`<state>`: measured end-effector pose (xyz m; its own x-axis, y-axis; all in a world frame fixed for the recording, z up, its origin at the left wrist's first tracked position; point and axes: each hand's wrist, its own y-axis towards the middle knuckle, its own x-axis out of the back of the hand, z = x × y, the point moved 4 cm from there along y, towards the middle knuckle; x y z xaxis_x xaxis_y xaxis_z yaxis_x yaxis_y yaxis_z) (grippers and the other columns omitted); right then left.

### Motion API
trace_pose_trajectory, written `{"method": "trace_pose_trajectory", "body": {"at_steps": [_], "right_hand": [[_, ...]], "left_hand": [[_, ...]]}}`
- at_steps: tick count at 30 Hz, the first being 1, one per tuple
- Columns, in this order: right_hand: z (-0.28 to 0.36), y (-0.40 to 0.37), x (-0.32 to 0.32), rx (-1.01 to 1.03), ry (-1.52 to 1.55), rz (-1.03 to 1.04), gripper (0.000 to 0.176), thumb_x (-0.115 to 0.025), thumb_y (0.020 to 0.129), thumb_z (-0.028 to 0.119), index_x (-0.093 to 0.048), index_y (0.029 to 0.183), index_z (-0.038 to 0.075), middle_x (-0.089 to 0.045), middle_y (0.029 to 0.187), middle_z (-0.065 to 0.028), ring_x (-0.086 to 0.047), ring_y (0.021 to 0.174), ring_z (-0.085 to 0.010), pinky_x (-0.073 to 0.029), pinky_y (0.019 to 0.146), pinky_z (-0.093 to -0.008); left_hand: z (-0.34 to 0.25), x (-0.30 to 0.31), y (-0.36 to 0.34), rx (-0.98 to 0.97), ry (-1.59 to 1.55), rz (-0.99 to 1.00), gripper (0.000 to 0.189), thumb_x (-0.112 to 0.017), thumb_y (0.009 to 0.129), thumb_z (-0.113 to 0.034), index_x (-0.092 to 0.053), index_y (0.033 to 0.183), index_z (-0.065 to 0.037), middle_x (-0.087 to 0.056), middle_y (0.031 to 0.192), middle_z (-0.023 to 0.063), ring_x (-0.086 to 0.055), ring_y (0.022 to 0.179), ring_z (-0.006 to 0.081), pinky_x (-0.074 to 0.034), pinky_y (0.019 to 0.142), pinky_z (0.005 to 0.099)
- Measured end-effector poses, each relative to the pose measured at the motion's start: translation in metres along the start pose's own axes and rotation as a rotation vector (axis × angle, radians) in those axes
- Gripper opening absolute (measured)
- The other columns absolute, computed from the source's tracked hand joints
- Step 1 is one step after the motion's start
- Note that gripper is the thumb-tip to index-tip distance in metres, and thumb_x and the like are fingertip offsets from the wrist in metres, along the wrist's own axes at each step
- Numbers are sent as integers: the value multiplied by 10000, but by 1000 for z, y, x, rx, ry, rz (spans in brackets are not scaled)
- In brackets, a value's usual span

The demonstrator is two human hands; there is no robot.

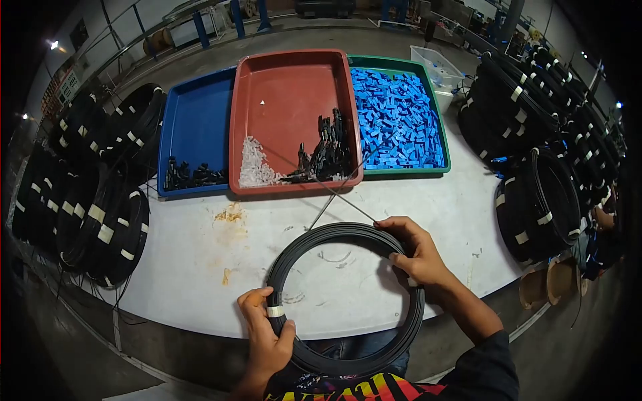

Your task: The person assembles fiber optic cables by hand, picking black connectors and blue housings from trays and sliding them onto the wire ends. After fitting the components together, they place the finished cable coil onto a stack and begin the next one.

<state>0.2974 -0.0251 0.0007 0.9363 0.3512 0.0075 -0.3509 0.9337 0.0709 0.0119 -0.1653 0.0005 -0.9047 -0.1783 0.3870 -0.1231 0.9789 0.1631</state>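
Judging from the white desk, you look partway through. Stacks of black taped coils flank it left and right, and small black and white parts lie loose in the red plastic tray at the far side. Your black cable coil sits at the near edge, already wound. Your left hand has its grip pressed round the coil's near-left arc at a white tape band. Your right hand pinches the far-right arc. Two thin loose wire ends point toward the tray, and whether they carry fittings is too fine to tell. Your shirt hides the nearest arc.
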Motion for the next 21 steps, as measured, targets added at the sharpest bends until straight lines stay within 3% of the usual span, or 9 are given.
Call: {"method": "trace_pose_trajectory", "body": {"at_steps": [2, 4, 6, 8, 12, 14, 15, 19, 21], "right_hand": [[3, 5, -2, -106, -132, 5, 546, -605, 806, -141, -552, 1327, 13, -641, 1217, -101, -622, 1139, -179, -461, 1043, -313], [1, 23, 1, -61, -191, 11, 455, -719, 856, -30, -581, 1288, 7, -663, 1131, -73, -635, 1025, -162, -499, 946, -311], [2, 45, -1, -81, -395, 62, 423, -742, 867, 10, -597, 1265, 21, -664, 1073, -55, -639, 955, -156, -513, 888, -303], [-5, 71, -4, 19, -237, 91, 356, -739, 882, 21, -615, 1215, 47, -641, 984, -40, -617, 841, -129, -516, 792, -284], [19, 96, -12, -116, -51, 42, 318, -726, 891, 11, -604, 1181, 48, -617, 936, -30, -592, 753, -96, -474, 605, -240], [26, 107, -13, -92, -82, 19, 309, -721, 894, 9, -598, 1175, 45, -612, 924, -29, -585, 719, -90, -451, 547, -230], [27, 112, -13, -98, -57, 12, 300, -726, 913, 31, -593, 1181, 47, -602, 924, -27, -576, 693, -86, -441, 532, -225], [40, 139, -21, -68, -105, -20, 306, -743, 921, 63, -583, 1178, 16, -616, 877, -29, -569, 621, -82, -425, 492, -229], [49, 155, -31, -44, -40, -33, 256, -723, 900, 35, -610, 1126, -1, -620, 787, -19, -565, 582, -83, -426, 461, -240]], "left_hand": [[-2, 12, 20, 40, 57, 10, 655, -691, 753, -37, -433, 1350, 43, -417, 1291, 226, -445, 1233, 359, -344, 1098, 454], [-15, 19, 49, -310, 513, 35, 684, -759, 741, -159, -461, 1320, 49, -504, 1240, 209, -477, 1162, 327, -363, 1053, 436], [-21, 20, 82, -283, 472, 116, 740, -795, 773, -254, -462, 1352, 67, -512, 1348, 262, -480, 1294, 403, -367, 1108, 482], [-23, 5, 109, -125, 229, 417, 805, -795, 799, -268, -422, 1433, 61, -525, 1376, 263, -505, 1312, 441, -373, 1143, 460], [-7, -27, 136, -193, 247, 532, 877, -810, 799, -261, -375, 1502, 32, -525, 1414, 275, -507, 1335, 448, -380, 1164, 441], [-7, -42, 137, -320, 328, 575, 888, -819, 774, -175, -370, 1518, 6, -532, 1412, 282, -510, 1332, 438, -416, 1131, 441], [-16, -41, 137, -331, 317, 616, 807, -738, 776, 0, -385, 1502, 10, -534, 1404, 284, -511, 1328, 436, -438, 1105, 448], [-12, -43, 147, -372, 283, 701, 775, -632, 762, 127, -398, 1488, -8, -549, 1385, 270, -507, 1323, 438, -442, 1090, 457], [-8, -47, 150, -423, 206, 688, 785, -491, 723, 206, -420, 1473, -13, -552, 1357, 264, -516, 1290, 428, -437, 1066, 484]]}}
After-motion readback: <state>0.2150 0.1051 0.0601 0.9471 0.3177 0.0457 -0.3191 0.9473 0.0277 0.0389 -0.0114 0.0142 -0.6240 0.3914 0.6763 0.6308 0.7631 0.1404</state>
